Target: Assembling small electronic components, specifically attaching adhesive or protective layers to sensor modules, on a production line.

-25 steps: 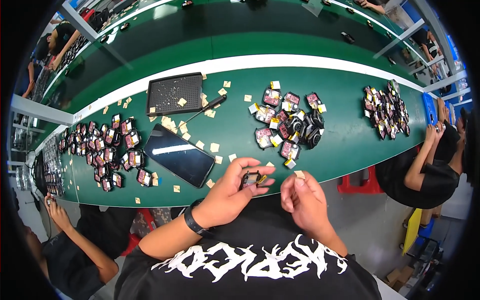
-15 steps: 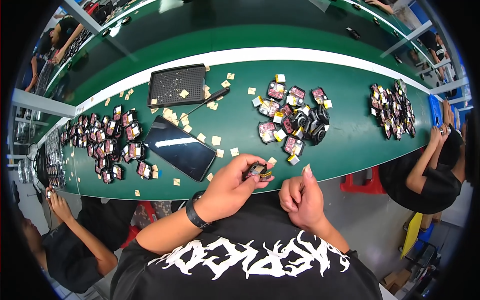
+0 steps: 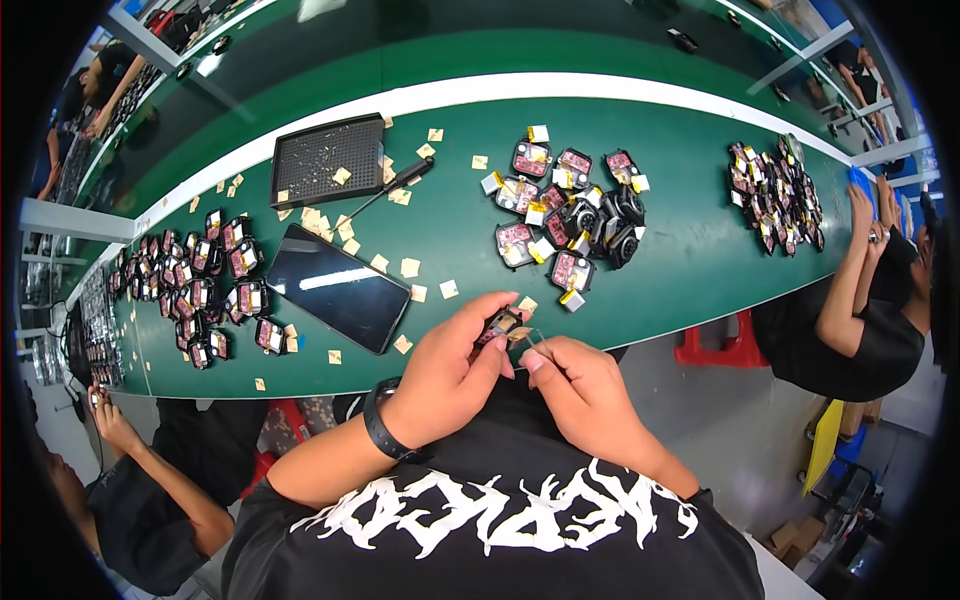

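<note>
My left hand (image 3: 450,375) grips a small black device housing (image 3: 503,326) near the table's front edge. Inside the housing shows a tan patch, with the rest covered by my fingers. Close to its right side, my right hand (image 3: 582,385) pinches something thin and pale between thumb and forefinger, too small to make out. Beyond my hands lies a loose cluster of similar open housings (image 3: 516,246) with pink circuit boards, several with a silvery-white battery on yellow tape.
Left of my hands lie a large dark tablet-like panel (image 3: 338,290), a screwdriver (image 3: 400,182) and a black perforated tray (image 3: 325,165). Small tan paper squares (image 3: 410,268) are scattered around. More housings lie in piles at left (image 3: 195,290) and right (image 3: 775,195). Co-workers sit on both sides.
My right hand has moved left and up to the housing, its fingers now pinched together beside it. My left hand still holds the housing. The whole view has shifted slightly.
</note>
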`<state>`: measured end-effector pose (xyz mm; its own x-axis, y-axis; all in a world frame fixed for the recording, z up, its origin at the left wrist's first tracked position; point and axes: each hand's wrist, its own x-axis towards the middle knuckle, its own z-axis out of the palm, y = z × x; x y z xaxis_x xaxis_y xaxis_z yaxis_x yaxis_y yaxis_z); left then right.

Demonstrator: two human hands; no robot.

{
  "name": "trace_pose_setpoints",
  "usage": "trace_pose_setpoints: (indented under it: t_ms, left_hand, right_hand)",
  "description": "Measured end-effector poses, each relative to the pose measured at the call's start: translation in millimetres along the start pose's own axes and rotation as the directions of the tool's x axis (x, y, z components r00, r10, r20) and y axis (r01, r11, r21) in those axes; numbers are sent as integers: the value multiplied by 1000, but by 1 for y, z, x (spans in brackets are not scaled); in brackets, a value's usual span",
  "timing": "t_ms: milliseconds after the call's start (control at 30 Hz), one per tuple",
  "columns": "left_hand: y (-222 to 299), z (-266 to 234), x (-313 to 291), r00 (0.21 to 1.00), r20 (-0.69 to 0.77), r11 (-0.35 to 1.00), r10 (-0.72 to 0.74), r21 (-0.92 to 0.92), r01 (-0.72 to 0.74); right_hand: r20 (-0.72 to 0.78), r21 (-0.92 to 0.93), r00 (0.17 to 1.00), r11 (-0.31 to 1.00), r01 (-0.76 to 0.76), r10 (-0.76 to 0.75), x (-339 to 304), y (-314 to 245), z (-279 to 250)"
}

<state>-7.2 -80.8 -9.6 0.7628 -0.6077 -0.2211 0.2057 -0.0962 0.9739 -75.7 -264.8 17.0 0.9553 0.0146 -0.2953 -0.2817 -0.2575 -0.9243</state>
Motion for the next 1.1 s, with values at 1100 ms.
trace_pose_setpoints:
  t_ms: [1100]
  left_hand:
    - [4,-20,0,971,164,937,-173,-275,214]
  right_hand:
    - [-74,-43,974,977,209,-212,3,24,10]
